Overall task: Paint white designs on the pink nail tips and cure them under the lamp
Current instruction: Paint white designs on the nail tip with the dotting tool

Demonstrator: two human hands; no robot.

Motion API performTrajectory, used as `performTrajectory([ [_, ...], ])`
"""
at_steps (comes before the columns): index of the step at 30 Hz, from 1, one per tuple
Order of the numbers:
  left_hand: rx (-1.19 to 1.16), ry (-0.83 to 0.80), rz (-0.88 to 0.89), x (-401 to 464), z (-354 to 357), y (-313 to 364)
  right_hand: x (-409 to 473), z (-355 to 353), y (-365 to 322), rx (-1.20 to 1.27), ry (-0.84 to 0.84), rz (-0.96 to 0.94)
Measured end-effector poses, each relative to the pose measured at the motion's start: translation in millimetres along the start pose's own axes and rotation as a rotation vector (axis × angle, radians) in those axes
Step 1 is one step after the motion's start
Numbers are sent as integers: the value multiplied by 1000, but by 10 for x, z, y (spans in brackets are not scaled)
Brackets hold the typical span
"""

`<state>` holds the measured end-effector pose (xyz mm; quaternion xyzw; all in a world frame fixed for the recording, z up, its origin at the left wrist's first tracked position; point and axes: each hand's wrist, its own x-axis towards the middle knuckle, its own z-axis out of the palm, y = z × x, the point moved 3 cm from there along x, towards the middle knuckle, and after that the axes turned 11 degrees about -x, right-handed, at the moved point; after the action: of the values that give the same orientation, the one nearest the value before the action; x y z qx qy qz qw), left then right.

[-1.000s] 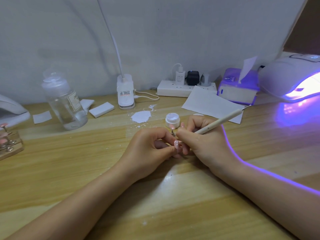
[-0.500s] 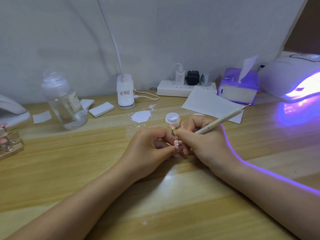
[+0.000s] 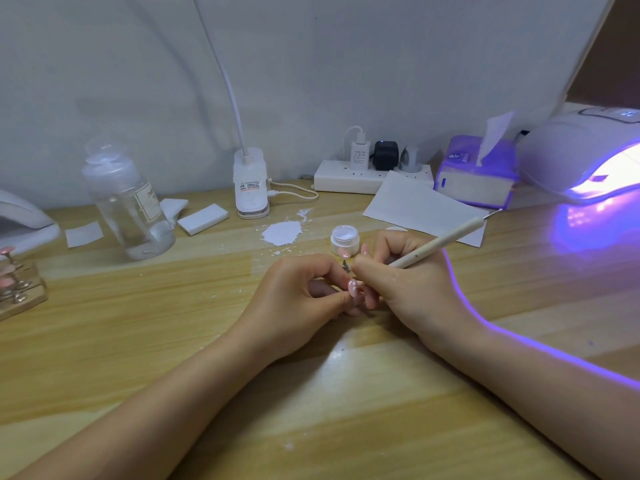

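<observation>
At the middle of the wooden table my left hand (image 3: 304,292) pinches a small pink nail tip (image 3: 354,287) between thumb and fingers. My right hand (image 3: 408,282) grips a cream-coloured nail-art pen (image 3: 440,243) like a pencil, its tip down by the nail tip and partly hidden by my fingers. An open small jar of white gel (image 3: 343,239) stands just behind my hands. The curing lamp (image 3: 585,157) glows violet at the far right. More pink nail tips sit on stands on a wooden holder (image 3: 17,289) at the left edge.
A clear bottle (image 3: 130,206) stands at the back left, with white pads (image 3: 202,221) beside it. A desk-lamp base (image 3: 251,183), a power strip (image 3: 370,174), a sheet of paper (image 3: 420,207) and a tissue box (image 3: 476,174) line the back. White residue (image 3: 281,233) marks the table.
</observation>
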<state>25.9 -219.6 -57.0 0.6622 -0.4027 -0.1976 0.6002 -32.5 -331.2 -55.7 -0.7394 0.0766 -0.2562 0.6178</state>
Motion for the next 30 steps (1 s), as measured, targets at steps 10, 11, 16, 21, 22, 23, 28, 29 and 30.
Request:
performTrajectory([
  [10, -11, 6, -8, 1, -4, -13, 0, -9, -2, 20, 11, -5],
  [11, -15, 8, -12, 2, -5, -15, 1, -19, -7, 16, 24, -6],
  [16, -40, 28, -26, 4, -16, -46, 20, -58, -13, 38, 108, -27],
  [21, -25, 25, -27, 6, -21, -61, 9, -69, -34, 32, 128, -63],
  [22, -28, 24, -29, 7, -17, -58, 7, -67, -34, 26, 119, -65],
  [23, -30, 24, -32, 5, -16, -54, 3, -61, -35, 20, 104, -65],
  [28, 14, 31, -37, -6, -18, -23, -17, -12, -38, 21, 13, -35],
  [29, 11, 32, -34, -8, -18, -17, -22, -8, -42, 19, 3, -35],
  [30, 4, 35, -31, -8, -20, -12, -23, -5, -45, 16, -2, -36],
])
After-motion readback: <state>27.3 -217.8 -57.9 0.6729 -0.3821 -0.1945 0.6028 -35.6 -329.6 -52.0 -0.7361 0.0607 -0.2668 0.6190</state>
